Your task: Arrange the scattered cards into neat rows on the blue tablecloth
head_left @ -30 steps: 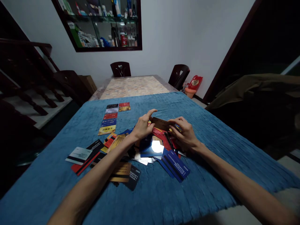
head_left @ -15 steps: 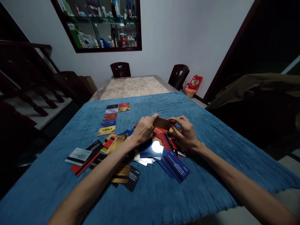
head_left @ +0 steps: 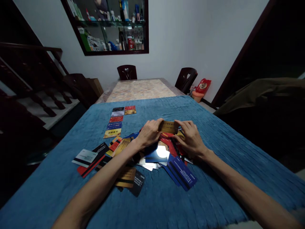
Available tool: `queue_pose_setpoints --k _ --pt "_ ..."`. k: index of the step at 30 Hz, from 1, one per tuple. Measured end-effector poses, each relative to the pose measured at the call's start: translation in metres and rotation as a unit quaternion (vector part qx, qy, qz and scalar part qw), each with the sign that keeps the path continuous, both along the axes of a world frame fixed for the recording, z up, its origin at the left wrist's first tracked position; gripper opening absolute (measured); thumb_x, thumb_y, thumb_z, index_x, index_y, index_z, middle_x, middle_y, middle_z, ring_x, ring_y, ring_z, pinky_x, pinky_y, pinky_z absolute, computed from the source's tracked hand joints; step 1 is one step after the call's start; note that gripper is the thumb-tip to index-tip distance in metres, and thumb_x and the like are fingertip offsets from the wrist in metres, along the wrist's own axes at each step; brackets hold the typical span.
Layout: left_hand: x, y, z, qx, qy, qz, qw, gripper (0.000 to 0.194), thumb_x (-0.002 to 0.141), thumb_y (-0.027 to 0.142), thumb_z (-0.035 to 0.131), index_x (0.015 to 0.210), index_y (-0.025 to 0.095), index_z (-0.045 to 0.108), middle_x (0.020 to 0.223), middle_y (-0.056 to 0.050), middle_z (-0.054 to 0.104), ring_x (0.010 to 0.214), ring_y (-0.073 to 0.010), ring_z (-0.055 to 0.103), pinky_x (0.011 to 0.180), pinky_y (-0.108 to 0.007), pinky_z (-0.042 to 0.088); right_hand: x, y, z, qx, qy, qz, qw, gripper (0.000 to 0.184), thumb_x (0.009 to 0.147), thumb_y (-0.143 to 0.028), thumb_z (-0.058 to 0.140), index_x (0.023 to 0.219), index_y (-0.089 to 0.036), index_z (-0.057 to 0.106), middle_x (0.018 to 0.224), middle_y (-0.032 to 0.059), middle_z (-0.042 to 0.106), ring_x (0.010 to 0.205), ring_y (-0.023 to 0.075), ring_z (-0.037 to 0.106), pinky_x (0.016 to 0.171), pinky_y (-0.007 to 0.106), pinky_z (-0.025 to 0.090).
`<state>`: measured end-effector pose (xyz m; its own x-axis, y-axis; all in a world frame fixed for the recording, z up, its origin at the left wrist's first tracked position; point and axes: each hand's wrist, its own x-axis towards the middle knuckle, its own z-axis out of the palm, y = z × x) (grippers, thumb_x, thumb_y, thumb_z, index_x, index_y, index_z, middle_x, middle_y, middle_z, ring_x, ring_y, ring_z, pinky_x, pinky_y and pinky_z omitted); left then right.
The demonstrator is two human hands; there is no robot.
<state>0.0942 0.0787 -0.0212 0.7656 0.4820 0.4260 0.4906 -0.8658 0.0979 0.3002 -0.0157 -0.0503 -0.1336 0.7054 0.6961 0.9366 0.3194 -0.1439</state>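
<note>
A gold card [head_left: 169, 127] with dark print is held up over the loose pile of cards. My left hand [head_left: 149, 133] pinches its left end, and my right hand [head_left: 192, 137] has thumb and fingers at its right end. Below lie red cards [head_left: 171, 144], a shiny blue card [head_left: 154, 156] reflecting a bright light, and overlapping dark blue cards [head_left: 183, 173]. Left of the pile, partly behind my left forearm, are a silver card [head_left: 85, 157], a bronze card [head_left: 127, 178] and a black card [head_left: 138, 183].
Beyond the pile at left, several cards are laid out in a column, with a yellow card [head_left: 112, 133] nearest and a red-and-gold pair [head_left: 130, 109] beside its top. A blue cloth [head_left: 214, 190] covers this end of the table [head_left: 140, 89]. Chairs [head_left: 127, 72] stand behind.
The gold card has tilted so its printed face shows more, and my right fingers have shifted along its edge. The whole view has moved slightly, so everything sits further right.
</note>
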Motion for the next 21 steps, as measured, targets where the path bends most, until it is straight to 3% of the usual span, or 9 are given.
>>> queue_pose_setpoints --k 13,21 --pt "-0.011 0.002 0.019 0.003 0.017 0.0 1.0 0.045 0.082 0.014 0.058 0.126 0.016 0.052 0.129 -0.015 0.054 0.116 -0.0287 0.053 0.093 -0.044 0.049 -0.001 0.01 0.005 0.017 -0.034 -0.004 0.999 0.042 0.09 -0.041 0.06 0.127 -0.02 0.06 0.118 0.0143 0.06 0.109 0.0315 0.048 0.086 0.046 0.045" --pt "-0.038 0.028 0.034 -0.009 0.029 0.008 1.0 0.041 0.08 0.016 0.061 0.121 0.017 0.056 0.123 -0.012 0.058 0.112 -0.0282 0.052 0.097 -0.046 0.048 -0.009 0.059 0.024 -0.036 -0.044 0.069 0.996 0.046 0.087 -0.042 0.063 0.127 -0.02 0.062 0.119 0.015 0.063 0.11 0.0319 0.049 0.083 0.045 0.045"
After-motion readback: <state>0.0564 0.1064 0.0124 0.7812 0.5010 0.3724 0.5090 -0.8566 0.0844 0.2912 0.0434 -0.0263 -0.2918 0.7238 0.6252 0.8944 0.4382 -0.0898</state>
